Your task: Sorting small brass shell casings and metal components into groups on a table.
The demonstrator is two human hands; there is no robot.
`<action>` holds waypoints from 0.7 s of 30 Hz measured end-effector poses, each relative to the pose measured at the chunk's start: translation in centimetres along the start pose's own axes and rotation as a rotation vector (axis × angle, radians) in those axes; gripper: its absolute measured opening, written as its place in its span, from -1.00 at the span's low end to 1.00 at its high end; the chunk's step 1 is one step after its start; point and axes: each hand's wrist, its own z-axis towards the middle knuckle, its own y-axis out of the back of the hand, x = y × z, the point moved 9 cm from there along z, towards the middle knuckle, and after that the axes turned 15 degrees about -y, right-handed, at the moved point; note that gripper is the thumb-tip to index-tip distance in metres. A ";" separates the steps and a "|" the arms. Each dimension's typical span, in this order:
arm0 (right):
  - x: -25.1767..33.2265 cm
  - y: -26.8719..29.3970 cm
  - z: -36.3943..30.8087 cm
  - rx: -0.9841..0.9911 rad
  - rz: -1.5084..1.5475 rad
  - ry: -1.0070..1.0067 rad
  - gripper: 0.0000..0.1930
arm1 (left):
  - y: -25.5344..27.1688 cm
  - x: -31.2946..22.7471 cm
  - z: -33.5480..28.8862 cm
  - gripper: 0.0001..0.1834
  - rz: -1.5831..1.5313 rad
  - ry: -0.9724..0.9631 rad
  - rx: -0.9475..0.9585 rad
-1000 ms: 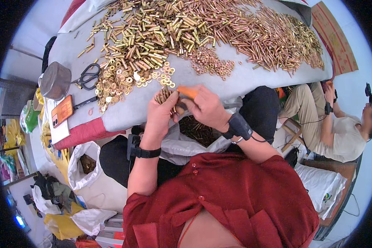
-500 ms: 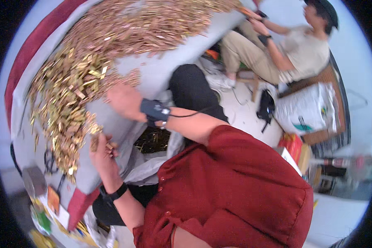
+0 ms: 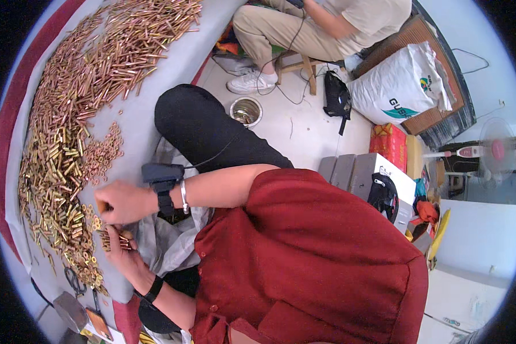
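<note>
My left hand (image 3: 124, 255) is closed around a small bunch of coppery bolts (image 3: 118, 241), their ends sticking out by the thumb. Just beyond it, my right hand (image 3: 123, 202) is curled over the table's near edge, slightly blurred; an orange-brown patch shows inside the fist, and I cannot make out what it is. Beside the hands lie brass-coloured washers (image 3: 90, 261) and a heap of short gold sleeves (image 3: 63, 195). Coppery washers (image 3: 104, 150) are spread farther back. A large pile of long thin bolts (image 3: 112, 63) covers the far part of the grey-covered table (image 3: 146, 94).
A white bag (image 3: 172, 235) lies across my lap. On the floor stand a round tin (image 3: 246, 111), a black pouch (image 3: 337, 94), a stuffed white sack (image 3: 393, 86) and grey boxes (image 3: 352, 172). A co-worker (image 3: 304, 34) sits at the far side. A fan (image 3: 493, 150) is at right.
The view has swung right, so the table sits farther left. My right hand has come closer to my left hand, which still holds bolts.
</note>
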 end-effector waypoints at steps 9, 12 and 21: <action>1.8 1.2 -1.2 0.008 0.230 0.001 -0.87 | -1.1 -1.3 -0.6 -0.75 -0.016 -0.038 0.053; 2.6 0.7 -1.5 0.042 0.127 0.131 -0.87 | -1.1 -1.6 -0.8 -0.75 -0.026 -0.044 0.020; 2.4 -0.2 -0.9 0.101 -0.143 0.218 -0.83 | -2.6 -4.4 -1.4 -0.77 0.232 -0.294 -0.003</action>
